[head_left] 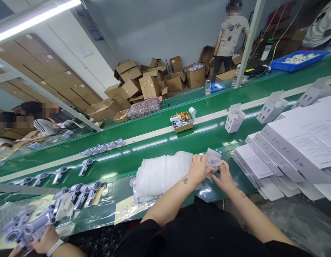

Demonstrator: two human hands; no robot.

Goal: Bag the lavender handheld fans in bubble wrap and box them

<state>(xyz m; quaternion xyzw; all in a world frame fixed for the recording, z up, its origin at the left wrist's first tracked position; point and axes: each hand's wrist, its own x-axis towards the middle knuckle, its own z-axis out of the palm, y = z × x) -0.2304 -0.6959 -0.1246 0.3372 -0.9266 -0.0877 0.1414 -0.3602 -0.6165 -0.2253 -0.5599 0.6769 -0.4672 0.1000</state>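
Observation:
Just right of a long row of white translucent pouches (164,173), my two hands are close together over the table. A small translucent plastic bag (214,157) is between them. My left hand (199,167) has its fingers closed on the bag's left side, its forearm lying across the front of the pouches. From the right, my right hand (224,177) pinches the bag's lower right edge. Whatever may be inside the bag I cannot make out. A pale handheld fan (132,182) stands against the left end of the pouch row.
White boxes (261,160) are stacked at right; open white cartons (235,118) stand on the green conveyor (208,137). A small brown box (181,125) holds loose parts. At lower left, a co-worker's hand (47,240) holds a fan among several others. Another person (232,35) stands behind.

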